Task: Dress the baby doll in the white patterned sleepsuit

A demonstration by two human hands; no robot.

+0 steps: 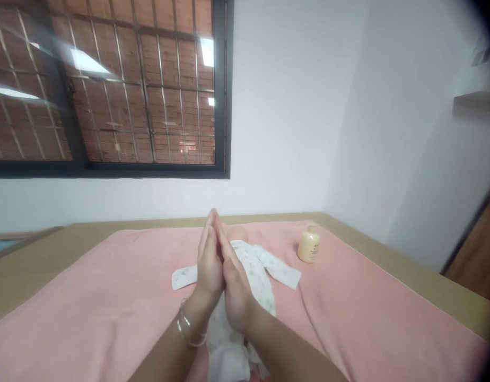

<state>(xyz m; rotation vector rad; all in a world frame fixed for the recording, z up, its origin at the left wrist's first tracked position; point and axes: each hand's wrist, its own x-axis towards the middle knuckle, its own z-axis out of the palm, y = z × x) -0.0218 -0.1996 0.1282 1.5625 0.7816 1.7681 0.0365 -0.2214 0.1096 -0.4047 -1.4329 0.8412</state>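
Note:
My left hand and my right hand meet palm to palm in the middle of the view. Their fingers are stretched out straight and point away from me. Nothing shows between the palms. Silver bracelets circle my left wrist. Beneath and behind the hands, a baby doll lies in a white long-sleeved suit with a small green print. Only the top of its head shows, and my hands and forearms cover part of its body. Both sleeves spread out sideways.
A pale yellow bottle stands to the right of the doll. A pink blanket covers most of the tan table. White walls and a barred, dark-framed window rise behind it. A shelf juts out at far right.

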